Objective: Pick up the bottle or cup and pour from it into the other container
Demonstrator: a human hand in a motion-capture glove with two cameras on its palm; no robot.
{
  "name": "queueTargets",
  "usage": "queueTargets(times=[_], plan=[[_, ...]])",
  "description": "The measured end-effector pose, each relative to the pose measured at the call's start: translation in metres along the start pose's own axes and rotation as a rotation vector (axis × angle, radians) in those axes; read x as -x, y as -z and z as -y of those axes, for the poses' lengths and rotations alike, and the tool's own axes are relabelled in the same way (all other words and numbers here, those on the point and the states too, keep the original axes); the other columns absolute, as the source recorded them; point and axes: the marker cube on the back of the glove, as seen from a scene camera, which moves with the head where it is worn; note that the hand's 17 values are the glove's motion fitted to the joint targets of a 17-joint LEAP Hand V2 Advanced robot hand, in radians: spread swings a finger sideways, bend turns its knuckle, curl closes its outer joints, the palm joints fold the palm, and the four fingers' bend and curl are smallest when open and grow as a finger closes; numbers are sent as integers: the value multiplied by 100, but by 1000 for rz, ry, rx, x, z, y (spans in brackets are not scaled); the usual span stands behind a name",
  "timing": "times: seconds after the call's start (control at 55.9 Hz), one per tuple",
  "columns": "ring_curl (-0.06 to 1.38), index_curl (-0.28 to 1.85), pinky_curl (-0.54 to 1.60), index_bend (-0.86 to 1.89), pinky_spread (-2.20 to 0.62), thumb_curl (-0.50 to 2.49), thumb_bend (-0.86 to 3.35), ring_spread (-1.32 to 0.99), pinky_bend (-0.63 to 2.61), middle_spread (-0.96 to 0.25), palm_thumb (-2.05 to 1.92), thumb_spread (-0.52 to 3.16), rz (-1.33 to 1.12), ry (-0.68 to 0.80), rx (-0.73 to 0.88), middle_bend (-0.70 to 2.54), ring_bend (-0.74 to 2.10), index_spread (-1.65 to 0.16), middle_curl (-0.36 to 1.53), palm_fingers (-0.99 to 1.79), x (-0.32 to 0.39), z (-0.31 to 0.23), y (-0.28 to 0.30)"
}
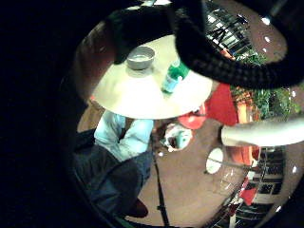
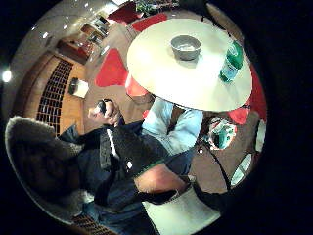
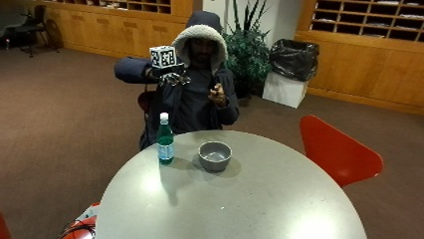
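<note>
A green bottle (image 3: 165,142) with a white cap stands upright on the round grey table (image 3: 265,199), near the edge where the person sits. A grey cup (image 3: 215,155) stands just beside it. My gloved right hand (image 3: 173,77) is raised at shoulder height, well above and behind the bottle, with its fingers hanging relaxed and holding nothing. The palm views look down on the table (image 1: 137,95) from far off, with the bottle (image 1: 174,77) (image 2: 231,61) and the cup (image 1: 140,57) (image 2: 186,47) apart from the hand. The glove's fingers (image 1: 209,52) arch across the little finger side view.
The person's bare left hand (image 3: 216,94) holds a small dark object at chest height. A red chair (image 3: 334,149) stands at the table's right. A plant (image 3: 248,55) and a black-bagged bin (image 3: 291,62) are behind the person. A red object (image 3: 83,226) lies on the floor.
</note>
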Motion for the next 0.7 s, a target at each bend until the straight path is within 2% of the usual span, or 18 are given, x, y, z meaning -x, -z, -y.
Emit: queueTargets(times=[0.143, 0.375, 0.465, 0.536, 0.59, 0.643, 0.697], plan=[[8, 17, 18, 22, 29, 11, 2, 9, 43, -10, 15, 69, 7, -10, -9, 23, 18, -37, 13, 35, 2, 0, 0], [12, 24, 24, 18, 36, 19, -3, 11, 42, -12, 17, 87, 4, -26, -36, 19, 19, -45, 21, 32, -10, -5, 1], [13, 25, 26, 16, 36, 21, -3, 12, 44, -10, 17, 88, 30, -209, -125, 18, 19, -45, 22, 29, -24, -5, -1], [14, 26, 27, 16, 37, 22, -3, 12, 45, -9, 17, 88, 56, -88, -100, 18, 19, -44, 23, 27, -43, -14, -1], [15, 26, 29, 15, 37, 23, -3, 13, 47, -8, 18, 88, 83, -96, -118, 18, 19, -44, 24, 25, -59, -16, -4], [16, 26, 30, 15, 37, 25, -3, 13, 48, -7, 19, 88, 126, -166, -163, 18, 19, -44, 25, 24, -72, -16, -7], [17, 26, 31, 14, 37, 26, -2, 13, 49, -5, 20, 87, 190, -402, -230, 18, 20, -44, 25, 23, -79, -10, -11]])
